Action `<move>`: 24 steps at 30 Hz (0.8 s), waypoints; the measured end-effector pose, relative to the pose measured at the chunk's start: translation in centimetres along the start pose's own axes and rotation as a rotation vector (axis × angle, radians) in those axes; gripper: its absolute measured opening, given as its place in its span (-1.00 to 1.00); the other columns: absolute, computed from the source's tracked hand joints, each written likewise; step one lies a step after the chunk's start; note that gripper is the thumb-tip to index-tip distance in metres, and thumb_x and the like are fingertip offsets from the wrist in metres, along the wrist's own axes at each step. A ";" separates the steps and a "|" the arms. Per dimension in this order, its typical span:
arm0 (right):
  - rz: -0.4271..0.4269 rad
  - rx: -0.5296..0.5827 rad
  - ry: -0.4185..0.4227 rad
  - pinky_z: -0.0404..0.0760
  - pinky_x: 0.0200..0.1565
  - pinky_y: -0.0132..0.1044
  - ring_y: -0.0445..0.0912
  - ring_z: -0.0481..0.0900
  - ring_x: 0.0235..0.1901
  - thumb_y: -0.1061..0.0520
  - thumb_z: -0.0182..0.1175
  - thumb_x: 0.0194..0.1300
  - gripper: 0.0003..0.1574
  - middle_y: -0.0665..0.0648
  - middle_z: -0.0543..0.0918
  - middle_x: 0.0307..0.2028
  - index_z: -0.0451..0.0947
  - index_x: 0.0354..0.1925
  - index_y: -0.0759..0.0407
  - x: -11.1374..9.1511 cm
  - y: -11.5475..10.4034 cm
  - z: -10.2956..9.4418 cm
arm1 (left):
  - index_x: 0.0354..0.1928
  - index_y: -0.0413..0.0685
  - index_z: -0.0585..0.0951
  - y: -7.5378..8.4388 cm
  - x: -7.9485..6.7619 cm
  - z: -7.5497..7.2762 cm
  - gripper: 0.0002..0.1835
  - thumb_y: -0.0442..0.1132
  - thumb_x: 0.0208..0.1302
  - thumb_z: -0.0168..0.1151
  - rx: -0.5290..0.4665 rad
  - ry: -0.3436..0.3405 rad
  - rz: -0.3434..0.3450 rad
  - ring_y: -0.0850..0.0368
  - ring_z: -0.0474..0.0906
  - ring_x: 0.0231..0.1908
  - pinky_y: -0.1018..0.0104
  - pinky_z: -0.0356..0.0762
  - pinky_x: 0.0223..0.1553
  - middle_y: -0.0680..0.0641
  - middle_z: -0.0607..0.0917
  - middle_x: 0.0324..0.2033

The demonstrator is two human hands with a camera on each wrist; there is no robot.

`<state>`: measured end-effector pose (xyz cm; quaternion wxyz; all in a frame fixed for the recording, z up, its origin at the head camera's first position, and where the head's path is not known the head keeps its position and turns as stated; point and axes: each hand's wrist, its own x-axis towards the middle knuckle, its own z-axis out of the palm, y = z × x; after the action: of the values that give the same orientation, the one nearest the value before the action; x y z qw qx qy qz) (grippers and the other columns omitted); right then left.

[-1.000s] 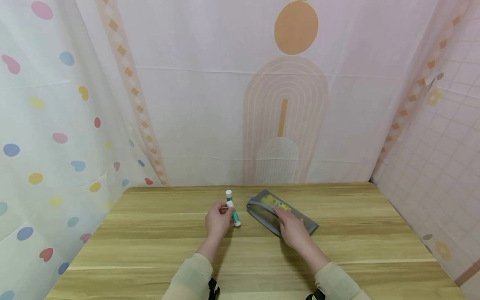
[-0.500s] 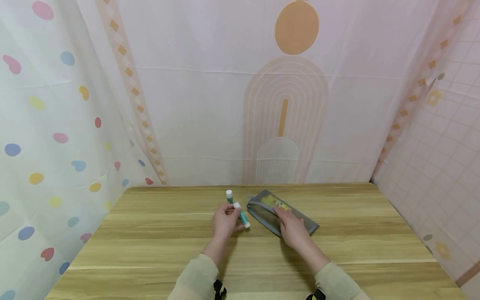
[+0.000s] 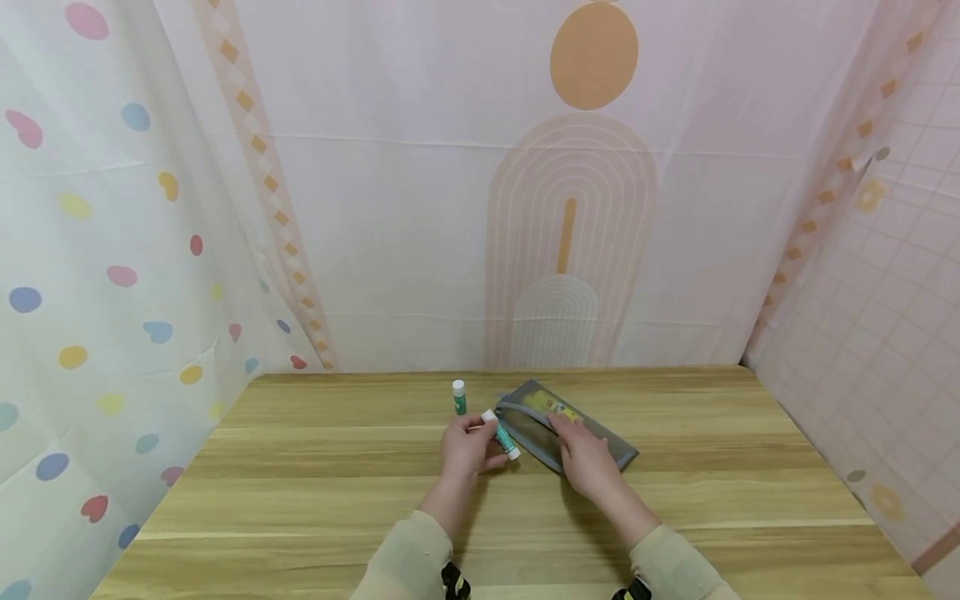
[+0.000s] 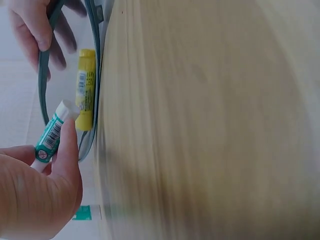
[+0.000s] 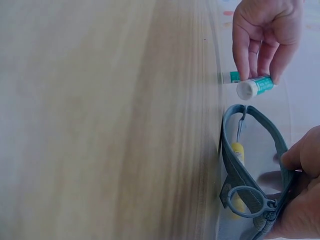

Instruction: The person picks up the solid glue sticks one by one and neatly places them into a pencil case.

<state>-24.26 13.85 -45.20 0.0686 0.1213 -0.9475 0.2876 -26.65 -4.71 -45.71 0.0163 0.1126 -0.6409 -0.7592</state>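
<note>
My left hand [image 3: 463,448] pinches a green glue stick with white ends [image 3: 502,437] between thumb and fingers, tilted, beside the mouth of a grey mesh zip pouch [image 3: 525,438]. With my right hand [image 3: 588,460] I hold the pouch's upper edge, thumb on one side and fingers inside, so its mouth gapes in the right wrist view. A yellow glue stick [image 4: 86,90] lies in the pouch. A second green glue stick with a white cap [image 3: 460,398] stands upright on the table behind my left hand.
The wood-grain table [image 3: 300,483] reaches back to a patterned curtain [image 3: 420,250]. A ring-shaped zip pull [image 5: 247,201] hangs at the pouch's near end.
My left hand has carried its glue stick rightward to the pouch, uncovering more of the standing one. The right hand and the pouch have stayed in place.
</note>
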 end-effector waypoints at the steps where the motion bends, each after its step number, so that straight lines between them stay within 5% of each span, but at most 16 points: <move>1: 0.000 0.000 0.000 0.15 0.15 0.57 0.33 0.30 0.31 0.35 -0.04 0.48 -0.49 0.34 0.44 0.29 0.40 0.35 0.26 0.0 0.0 0.0 | -0.02 -0.44 0.49 0.0 0.0 0.1 -0.75 -0.42 0.34 0.22 -0.010 -0.002 -0.004 0.07 0.58 -0.37 0.13 0.73 -0.45 -0.16 0.55 -0.30; 24: -0.016 -0.010 0.022 0.20 0.11 0.59 0.35 0.33 0.28 0.33 -0.04 0.48 -0.51 0.35 0.46 0.27 0.42 0.32 0.27 0.1 0.1 0.0 | -0.06 -0.38 0.48 -0.3 -0.6 2.6 -0.81 -0.40 0.39 0.18 -0.127 0.006 -0.112 0.07 0.50 -0.42 0.07 0.74 -0.39 -0.16 0.50 -0.42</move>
<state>-24.41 13.87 -45.25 0.0822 0.1255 -0.9472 0.2835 -26.53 -1.98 -45.56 -0.0170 0.1492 -0.5839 -0.7978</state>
